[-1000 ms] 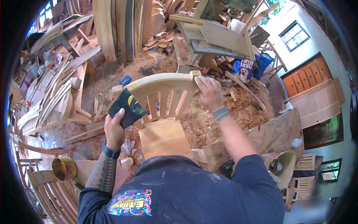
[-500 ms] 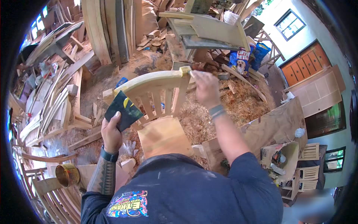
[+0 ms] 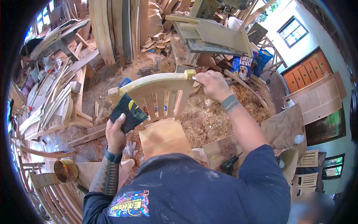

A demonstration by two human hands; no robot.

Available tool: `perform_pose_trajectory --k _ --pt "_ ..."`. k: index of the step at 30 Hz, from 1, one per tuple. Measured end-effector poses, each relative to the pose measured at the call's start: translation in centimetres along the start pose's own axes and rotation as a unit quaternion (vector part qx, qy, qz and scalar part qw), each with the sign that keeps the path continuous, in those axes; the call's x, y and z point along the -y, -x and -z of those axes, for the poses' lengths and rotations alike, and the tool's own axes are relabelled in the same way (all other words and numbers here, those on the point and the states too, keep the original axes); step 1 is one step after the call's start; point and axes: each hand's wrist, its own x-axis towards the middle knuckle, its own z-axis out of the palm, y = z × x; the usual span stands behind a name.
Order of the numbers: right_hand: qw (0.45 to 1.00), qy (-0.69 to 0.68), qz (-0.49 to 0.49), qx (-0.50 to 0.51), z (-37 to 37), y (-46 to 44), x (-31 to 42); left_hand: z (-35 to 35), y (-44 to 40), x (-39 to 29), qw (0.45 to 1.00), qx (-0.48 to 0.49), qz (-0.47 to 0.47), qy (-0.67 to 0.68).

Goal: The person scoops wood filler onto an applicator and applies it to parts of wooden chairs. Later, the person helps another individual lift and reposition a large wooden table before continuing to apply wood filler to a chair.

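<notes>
My left hand grips a dark green flat square, thumb on top. A smear of yellow paste lies on the square. In front of me stands a bare wooden chair with a curved top rail, upright slats and a flat seat. At the right end of the rail, the post top is coated yellow. My right hand is beside that corner, fingers pinched together. Whatever they hold is too small to make out.
Wood shavings cover the floor. A cordless drill lies by my right arm on a board. An open tin and a slatted chair stand at left. Planks lean behind; a worktable is at the back. Another person is at lower right.
My right hand has tilted and come slightly lower against the yellow corner. The view has shifted a little, and the drill by my right arm now shows. My left hand keeps its grip.
</notes>
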Motion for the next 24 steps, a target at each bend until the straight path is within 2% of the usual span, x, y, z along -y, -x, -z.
perform_pose_trajectory --k 8,12,14,15,18,19,21,22,24 --pt "0.999 -0.004 -0.005 0.042 -0.1 -3.8 -2.4 0.8 -0.5 0.6 1.0 -0.007 0.025 -0.001" --pt "0.992 -0.038 -0.01 0.12 0.1 -4.9 -2.0 -0.9 -0.3 0.0 0.999 0.04 0.027 -0.023" --pt "0.984 -0.003 -0.025 0.176 2.8 -4.3 0.0 -1.5 -0.1 0.1 0.998 0.057 0.029 -0.023" --pt "0.979 0.016 -0.032 0.203 3.7 -3.7 1.3 -2.4 -0.1 0.4 0.999 0.024 0.025 -0.012" --pt "0.988 -0.099 -0.038 0.112 2.0 0.0 2.0 -3.2 0.2 1.0 0.993 0.042 0.099 0.04" --pt "0.977 -0.198 -0.068 0.039 1.6 0.6 3.1 -3.8 0.6 1.1 0.987 0.03 0.139 0.075" --pt "0.906 -0.392 -0.124 -0.101 0.9 2.1 5.8 -4.5 0.4 2.5 0.974 0.051 0.178 0.13" --pt "0.836 -0.512 -0.155 -0.122 1.2 2.7 8.1 -5.6 0.4 2.9 0.969 0.047 0.192 0.146" --pt "0.643 -0.72 -0.212 -0.151 2.2 3.3 13.1 -8.0 0.5 3.0 0.965 0.042 0.2 0.166"
